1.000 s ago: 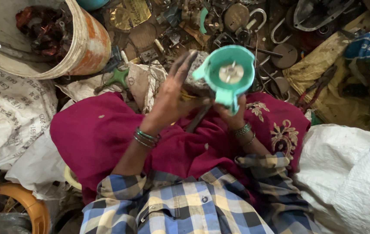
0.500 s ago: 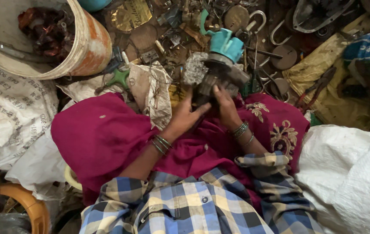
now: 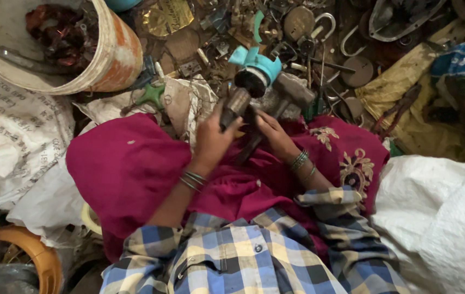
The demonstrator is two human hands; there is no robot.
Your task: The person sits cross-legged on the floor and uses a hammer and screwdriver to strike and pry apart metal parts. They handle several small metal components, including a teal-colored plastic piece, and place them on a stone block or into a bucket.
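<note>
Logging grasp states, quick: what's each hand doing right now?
Left hand: closed around a dark metal cylinder.
Right hand: gripping the grey motor part with a teal fan.

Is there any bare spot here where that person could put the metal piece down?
Hardly. The ground ahead of the left hand and right hand, which hold the teal-capped metal part, is crowded with scrap metal. Free patches: the magenta cloth over the lap, bordered by the bucket, and the white sack at right.
</note>
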